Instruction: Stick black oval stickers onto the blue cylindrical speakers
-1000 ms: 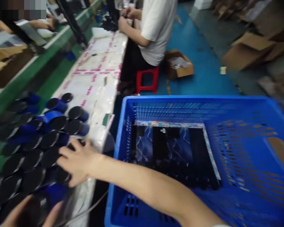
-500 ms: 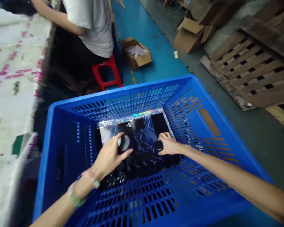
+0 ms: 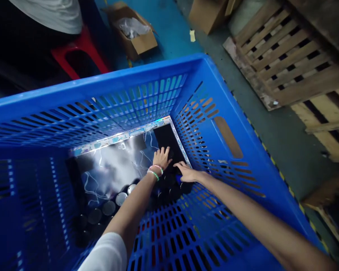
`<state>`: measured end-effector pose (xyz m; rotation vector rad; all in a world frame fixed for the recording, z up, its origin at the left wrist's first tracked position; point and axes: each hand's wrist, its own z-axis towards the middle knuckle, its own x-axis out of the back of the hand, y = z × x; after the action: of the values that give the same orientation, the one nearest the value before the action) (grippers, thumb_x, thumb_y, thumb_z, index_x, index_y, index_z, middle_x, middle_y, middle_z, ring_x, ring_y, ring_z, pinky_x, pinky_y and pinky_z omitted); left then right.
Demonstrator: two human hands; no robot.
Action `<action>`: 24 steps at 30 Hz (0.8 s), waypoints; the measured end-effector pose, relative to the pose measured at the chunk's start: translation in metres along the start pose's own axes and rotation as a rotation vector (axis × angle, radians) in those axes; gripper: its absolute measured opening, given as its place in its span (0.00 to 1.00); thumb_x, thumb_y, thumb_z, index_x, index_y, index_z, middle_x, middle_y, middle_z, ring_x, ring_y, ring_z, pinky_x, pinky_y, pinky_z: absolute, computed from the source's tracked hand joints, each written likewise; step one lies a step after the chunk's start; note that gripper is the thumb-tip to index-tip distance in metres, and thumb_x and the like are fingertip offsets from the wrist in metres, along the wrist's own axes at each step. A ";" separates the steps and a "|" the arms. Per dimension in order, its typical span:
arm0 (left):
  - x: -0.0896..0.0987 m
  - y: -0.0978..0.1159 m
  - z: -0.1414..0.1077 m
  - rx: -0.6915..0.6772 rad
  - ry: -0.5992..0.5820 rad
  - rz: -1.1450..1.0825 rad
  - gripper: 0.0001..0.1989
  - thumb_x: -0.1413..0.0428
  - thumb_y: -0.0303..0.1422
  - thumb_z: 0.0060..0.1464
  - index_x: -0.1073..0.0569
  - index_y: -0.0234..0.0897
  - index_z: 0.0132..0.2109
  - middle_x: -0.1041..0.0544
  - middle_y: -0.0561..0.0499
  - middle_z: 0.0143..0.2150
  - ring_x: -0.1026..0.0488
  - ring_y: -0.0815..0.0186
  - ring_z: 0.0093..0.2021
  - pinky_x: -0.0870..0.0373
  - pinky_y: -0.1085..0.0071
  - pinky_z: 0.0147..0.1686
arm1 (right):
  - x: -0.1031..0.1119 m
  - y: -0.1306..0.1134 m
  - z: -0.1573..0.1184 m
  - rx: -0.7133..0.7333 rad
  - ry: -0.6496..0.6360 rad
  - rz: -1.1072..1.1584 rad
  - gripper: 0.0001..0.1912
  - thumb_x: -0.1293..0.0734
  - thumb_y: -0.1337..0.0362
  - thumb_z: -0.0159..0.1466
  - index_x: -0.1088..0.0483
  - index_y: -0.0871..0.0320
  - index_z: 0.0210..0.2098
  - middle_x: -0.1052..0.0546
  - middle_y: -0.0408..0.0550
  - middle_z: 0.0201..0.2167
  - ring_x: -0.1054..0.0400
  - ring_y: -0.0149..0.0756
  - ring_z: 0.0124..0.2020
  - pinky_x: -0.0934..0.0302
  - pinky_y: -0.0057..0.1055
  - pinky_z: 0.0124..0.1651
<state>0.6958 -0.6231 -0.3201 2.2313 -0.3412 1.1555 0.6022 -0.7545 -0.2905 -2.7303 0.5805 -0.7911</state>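
Note:
The blue plastic crate [image 3: 147, 75] holds several dark round cans [image 3: 109, 207] in rows along its near side, some with shiny silvery tops [image 3: 121, 198]. My left hand [image 3: 162, 159], with beaded bracelets at the wrist, reaches in with its fingers spread over the dark far-right area. Anything under those fingers is too dark to make out. Beside it, my right hand [image 3: 186, 173] curves its fingers and thumb around a dark can with a bit of blue [image 3: 179, 178] showing. Under the hands, a glossy dark printed sheet [image 3: 115, 162] with a patterned border covers the crate bottom.
Beyond the crate, a person in a white top [image 3: 53, 15] sits on a red stool [image 3: 94, 52]. A cardboard box [image 3: 144, 43] with clear plastic stands on the blue floor. Wooden pallets [image 3: 288, 56] lean at the right; another carton [image 3: 206, 15] is behind.
My left hand has moved right, beside my right hand; the silvery-topped can it held no longer shows in it. The view has come closer to the crate and tilted down.

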 end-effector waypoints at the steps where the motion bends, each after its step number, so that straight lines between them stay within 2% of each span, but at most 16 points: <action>1: -0.003 0.003 -0.001 -0.015 -0.024 -0.001 0.24 0.46 0.39 0.59 0.39 0.38 0.59 0.38 0.43 0.59 0.35 0.53 0.55 0.36 0.50 0.52 | 0.003 0.006 -0.001 0.000 -0.009 0.019 0.21 0.36 0.60 0.65 0.39 0.57 0.56 0.37 0.52 0.57 0.38 0.45 0.53 0.39 0.48 0.52; 4: -0.009 0.007 -0.006 -0.047 -0.086 -0.016 0.25 0.46 0.40 0.58 0.40 0.38 0.60 0.38 0.43 0.60 0.37 0.52 0.56 0.37 0.48 0.53 | 0.006 0.016 -0.004 -0.007 -0.024 0.064 0.20 0.36 0.60 0.65 0.37 0.57 0.55 0.34 0.52 0.54 0.35 0.42 0.51 0.38 0.46 0.51; 9: -0.013 0.002 -0.018 -0.047 -0.175 -0.079 0.25 0.46 0.40 0.59 0.41 0.39 0.60 0.38 0.42 0.59 0.35 0.53 0.54 0.34 0.49 0.51 | 0.000 0.009 0.000 -0.046 -0.017 0.083 0.19 0.36 0.59 0.65 0.37 0.59 0.54 0.32 0.52 0.52 0.34 0.41 0.48 0.36 0.44 0.48; 12: -0.015 -0.001 -0.020 -0.088 -0.217 -0.116 0.24 0.46 0.39 0.59 0.40 0.38 0.60 0.38 0.43 0.59 0.35 0.53 0.55 0.34 0.50 0.51 | 0.009 0.010 0.001 -0.129 -0.040 0.029 0.19 0.36 0.59 0.65 0.36 0.58 0.53 0.33 0.52 0.53 0.34 0.41 0.48 0.36 0.44 0.48; 16: -0.019 0.004 -0.023 -0.077 -0.201 -0.152 0.23 0.46 0.38 0.59 0.39 0.38 0.59 0.38 0.43 0.60 0.37 0.53 0.56 0.37 0.48 0.53 | 0.020 0.020 -0.008 -0.276 -0.060 -0.081 0.20 0.35 0.60 0.64 0.38 0.57 0.55 0.36 0.52 0.56 0.37 0.44 0.52 0.38 0.47 0.51; 19: -0.023 0.014 -0.024 -0.062 -0.185 -0.197 0.22 0.46 0.38 0.59 0.38 0.37 0.58 0.37 0.43 0.59 0.36 0.53 0.56 0.36 0.49 0.53 | 0.015 0.020 -0.015 -0.340 -0.086 -0.130 0.20 0.35 0.60 0.64 0.37 0.58 0.55 0.35 0.52 0.55 0.36 0.43 0.51 0.37 0.46 0.50; 22: -0.019 0.018 -0.021 -0.096 -0.212 -0.263 0.21 0.46 0.38 0.59 0.36 0.36 0.57 0.34 0.43 0.56 0.33 0.56 0.52 0.33 0.52 0.50 | 0.009 0.015 -0.015 -0.350 -0.098 -0.147 0.18 0.36 0.60 0.65 0.35 0.59 0.52 0.31 0.51 0.51 0.33 0.40 0.47 0.34 0.42 0.46; 24: -0.010 0.008 -0.019 -0.083 -0.218 -0.282 0.18 0.47 0.38 0.60 0.34 0.36 0.55 0.32 0.44 0.55 0.31 0.58 0.50 0.31 0.55 0.49 | 0.013 0.013 -0.011 -0.317 -0.054 -0.154 0.17 0.36 0.59 0.65 0.35 0.59 0.51 0.30 0.51 0.49 0.32 0.39 0.46 0.34 0.41 0.46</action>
<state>0.6736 -0.6179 -0.3166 2.2491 -0.1504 0.7411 0.6024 -0.7733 -0.2802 -3.1074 0.5286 -0.7086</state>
